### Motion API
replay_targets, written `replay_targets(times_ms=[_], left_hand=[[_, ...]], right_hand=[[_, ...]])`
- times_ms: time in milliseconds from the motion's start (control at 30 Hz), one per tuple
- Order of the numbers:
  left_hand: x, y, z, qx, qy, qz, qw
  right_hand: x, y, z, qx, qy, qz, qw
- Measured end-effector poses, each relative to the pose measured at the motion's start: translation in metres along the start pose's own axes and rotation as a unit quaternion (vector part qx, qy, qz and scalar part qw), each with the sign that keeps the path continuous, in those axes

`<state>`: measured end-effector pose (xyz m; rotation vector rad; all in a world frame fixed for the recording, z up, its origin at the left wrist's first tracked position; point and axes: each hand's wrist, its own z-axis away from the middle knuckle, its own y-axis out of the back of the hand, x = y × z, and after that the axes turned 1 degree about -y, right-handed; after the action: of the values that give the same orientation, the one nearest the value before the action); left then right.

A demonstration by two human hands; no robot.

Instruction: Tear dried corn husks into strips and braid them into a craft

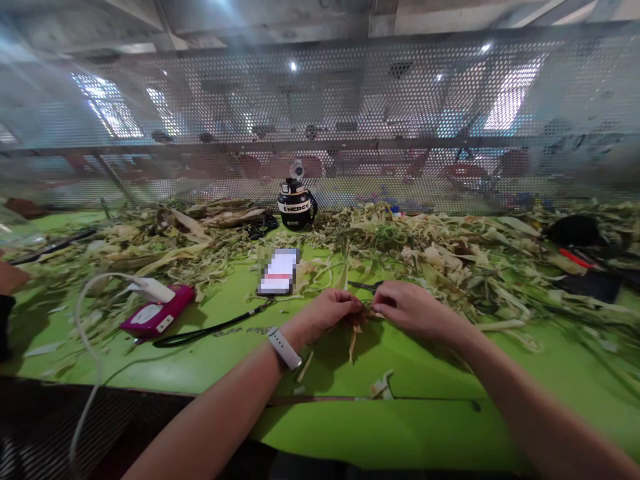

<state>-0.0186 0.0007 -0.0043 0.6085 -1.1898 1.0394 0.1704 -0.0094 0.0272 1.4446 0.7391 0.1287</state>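
Observation:
My left hand [336, 309], with a pale watch band on its wrist, is closed in a pinch. A dry corn husk strip [353, 343] hangs below its fingers. Close by on the right, my right hand [407, 305] pinches a thin piece of the husk, its fingertips almost touching the left ones. Dark scissors [364, 286] lie just behind the hands, partly covered by the right one; whether that hand touches them, I cannot tell. Two small husk scraps, one of them a curled scrap [383, 387], lie on the green table [425, 380] in front.
Heaped husk strips [450, 260] run along the back. A phone [278, 272] with a black strap, a pink power adapter [157, 312] with a white plug and cable, and a black bottle [295, 205] stand ahead and left. A perforated metal screen [330, 100] rises behind.

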Motion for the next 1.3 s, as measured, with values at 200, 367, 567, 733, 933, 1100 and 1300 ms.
replay_targets(times_ms=[200, 367, 567, 733, 933, 1100, 1300], left_hand=[[0.003, 0.002, 0.002, -0.011, 0.011, -0.007, 1.000], [0.001, 0.002, 0.003, -0.004, 0.001, -0.060, 0.998], [-0.002, 0.006, 0.001, -0.011, -0.004, 0.001, 1.000], [0.001, 0.009, 0.003, -0.004, 0.023, 0.042, 0.999], [0.005, 0.010, 0.009, -0.060, -0.003, 0.027, 0.998], [0.002, 0.011, 0.007, -0.062, -0.027, 0.041, 0.997], [0.005, 0.011, 0.007, -0.056, -0.011, 0.055, 0.997]], right_hand=[[-0.003, 0.000, -0.001, 0.007, -0.005, -0.013, 1.000], [-0.002, -0.002, -0.001, 0.010, -0.009, -0.017, 1.000], [0.003, 0.001, 0.001, -0.010, -0.015, -0.007, 1.000], [-0.004, 0.009, 0.004, -0.062, 0.017, -0.093, 0.994], [-0.010, 0.001, 0.000, 0.004, 0.015, -0.164, 0.986], [-0.009, -0.006, -0.003, -0.033, 0.018, -0.174, 0.984], [-0.002, -0.012, -0.006, -0.020, 0.070, -0.084, 0.994]])
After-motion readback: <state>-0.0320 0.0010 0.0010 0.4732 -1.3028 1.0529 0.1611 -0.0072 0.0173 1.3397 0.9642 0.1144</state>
